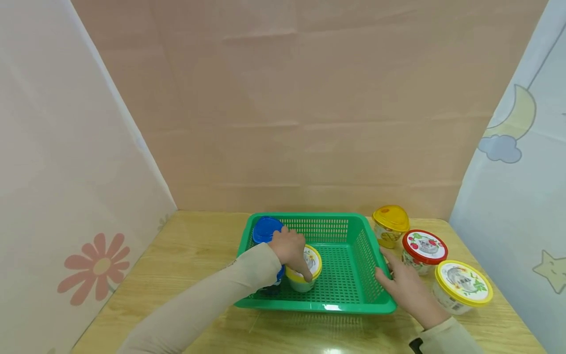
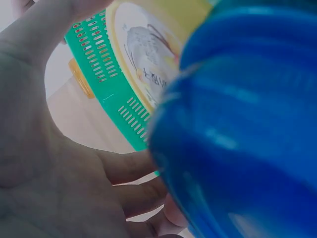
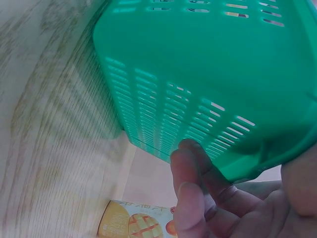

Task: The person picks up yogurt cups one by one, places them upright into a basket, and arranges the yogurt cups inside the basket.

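Observation:
A green plastic basket [image 1: 318, 307] stands on the wooden table. Inside, at its left part, is a tub with a yellow rim and white patterned lid [image 1: 315, 260]. My left hand [image 1: 289, 250] grips this tub from above, thumb on the near side and fingers toward the far side. Beside it sits a blue-lidded tub [image 1: 267, 228] in the back left corner. More blue shows under my left forearm, mostly hidden; a blue lid [image 2: 237, 124] fills much of the left wrist view. My right hand [image 1: 406, 284] holds the basket's right rim, fingertips [image 3: 189, 148] against the outer wall.
Right of the basket, three tubs stand on the table: one with an amber domed lid [image 1: 391, 219], one red-lidded [image 1: 425, 246] and one yellow-lidded [image 1: 463, 282]. A plain backdrop [image 1: 283, 108] rises behind, with printed sheets [image 1: 499, 196] at both sides.

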Demonstrator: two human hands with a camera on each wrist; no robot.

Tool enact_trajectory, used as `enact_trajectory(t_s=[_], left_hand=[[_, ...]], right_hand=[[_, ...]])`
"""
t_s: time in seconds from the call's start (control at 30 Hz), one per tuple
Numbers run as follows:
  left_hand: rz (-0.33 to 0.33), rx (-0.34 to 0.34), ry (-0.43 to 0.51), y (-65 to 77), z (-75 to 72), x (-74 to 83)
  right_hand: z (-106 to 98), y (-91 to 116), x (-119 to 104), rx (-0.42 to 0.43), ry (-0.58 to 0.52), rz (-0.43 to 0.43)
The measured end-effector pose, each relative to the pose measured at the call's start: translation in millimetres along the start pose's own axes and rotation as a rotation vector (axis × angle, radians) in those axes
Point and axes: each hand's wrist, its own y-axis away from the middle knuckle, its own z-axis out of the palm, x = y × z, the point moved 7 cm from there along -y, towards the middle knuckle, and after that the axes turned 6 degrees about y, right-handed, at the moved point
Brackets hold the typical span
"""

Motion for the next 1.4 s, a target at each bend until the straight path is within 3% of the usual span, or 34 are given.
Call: enact_trajectory(t_s=[0.7, 1.07, 1.23, 1.4], left_hand=[[-0.004, -0.025, 0.055, 2.8, 4.9, -13.4], [0.036, -0.030, 0.081, 4.1, 6.4, -18.4], [0.072, -0.001, 0.219, 9.1, -6.2, -28.3], [0.092, 0.132, 0.453, 16.6, -33.1, -58.5]], right_hand=[[-0.1, 1.1, -0.9, 0.005, 0.015, -0.002], [0.3, 1.6, -1.1, -0.002, 0.004, 0.002], [1.7, 1.4, 0.5, -0.012, -0.001, 0.010], [2.2, 1.2, 0.6, -0.017, -0.011, 0.010]])
